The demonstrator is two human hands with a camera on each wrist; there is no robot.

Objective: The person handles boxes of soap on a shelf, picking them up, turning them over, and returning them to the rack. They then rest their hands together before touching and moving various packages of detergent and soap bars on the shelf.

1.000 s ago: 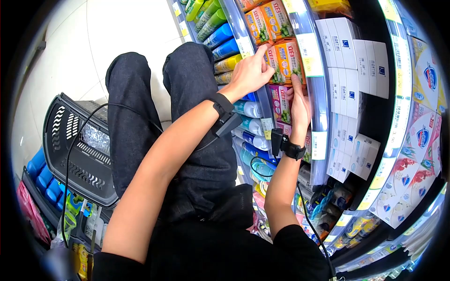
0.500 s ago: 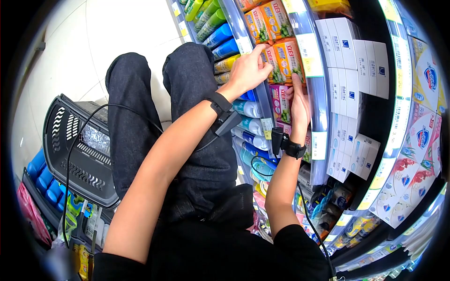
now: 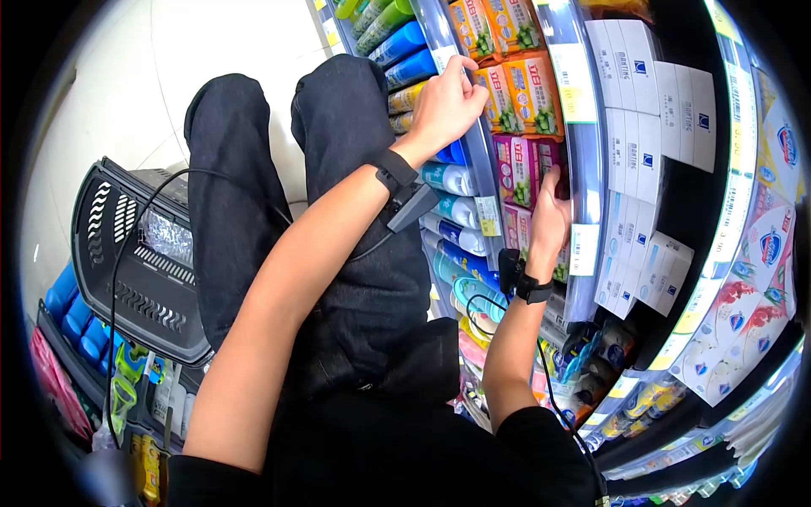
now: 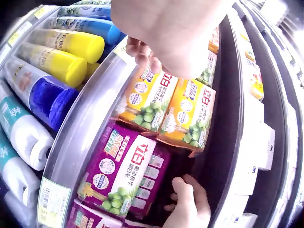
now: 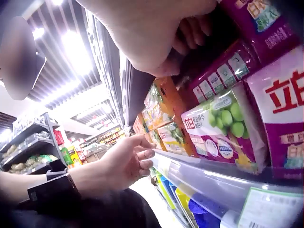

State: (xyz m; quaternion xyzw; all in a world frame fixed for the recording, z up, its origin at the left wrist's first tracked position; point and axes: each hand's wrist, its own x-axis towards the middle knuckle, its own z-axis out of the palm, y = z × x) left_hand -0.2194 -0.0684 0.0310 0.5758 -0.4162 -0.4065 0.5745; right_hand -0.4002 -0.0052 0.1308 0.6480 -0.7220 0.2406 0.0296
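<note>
Purple soap packs [image 3: 515,171] lie in the shelf row beside orange soap packs [image 3: 530,93]. My right hand [image 3: 549,221] reaches into the row at the purple packs, its bent fingers in the dark gap behind the front purple pack [image 4: 118,173], as the left wrist view shows. Nothing is in its grasp. My left hand [image 3: 448,103] hovers by the shelf's clear front strip, next to the orange packs, with loosely curled fingers [image 5: 146,154] and nothing held.
Yellow and blue capped bottles [image 4: 66,42] line the level below the strip. White boxes [image 3: 635,156] are stacked beyond the soap row. A black basket [image 3: 127,253] stands at the left by my knees. Cables [image 3: 114,321] run from both wrists.
My right hand has left the orange packs and moved to the purple ones. The left hand has drawn back from the orange packs, its index finger more bent. The head view has shifted slightly.
</note>
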